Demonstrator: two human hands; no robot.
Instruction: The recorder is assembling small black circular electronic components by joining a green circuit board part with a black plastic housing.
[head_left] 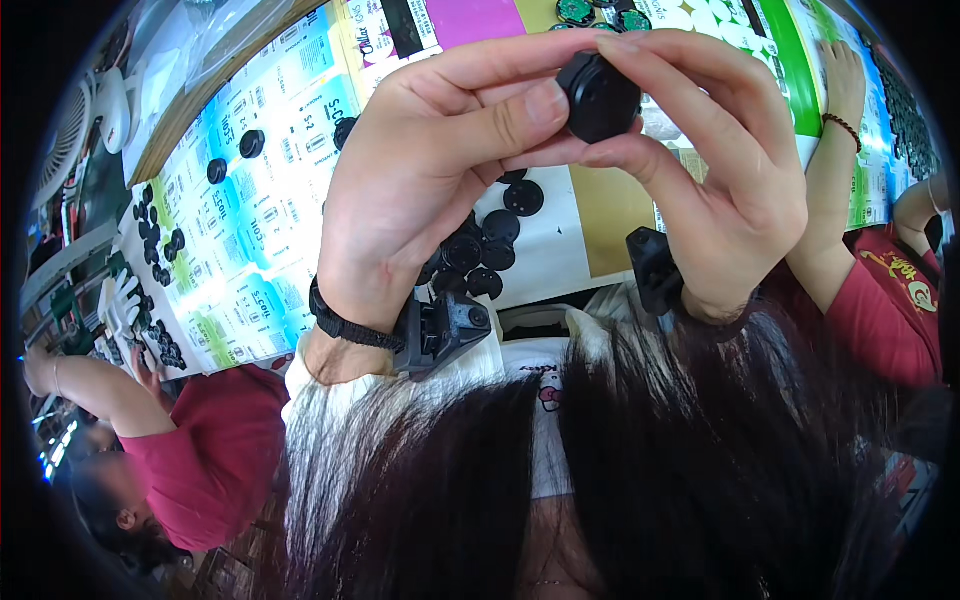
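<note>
A black round part (pixel 604 98), short and thick like a cap, is held up over the table between my two hands. My left hand (pixel 410 150) grips its left side, with the thumb pressed on its edge. My right hand (pixel 735 165) has its fingertips on the top and the thumb at the lower right, pinching it. Whether the part is one piece or two fitted together, I cannot tell. Below my hands lies a pile of black round pieces (pixel 462 252), partly hidden by my left wrist. One loose black disc (pixel 523 198) rests at the pile's upper right.
Printed sheets (pixel 280 190) cover the table. Black pieces (pixel 252 144) stand at the left, with smaller ones (pixel 152 232) beyond. Round green boards (pixel 575 12) lie at the far edge. Co-workers in red (pixel 225 440) sit left and right; one's forearm (pixel 838 180) reaches over the table.
</note>
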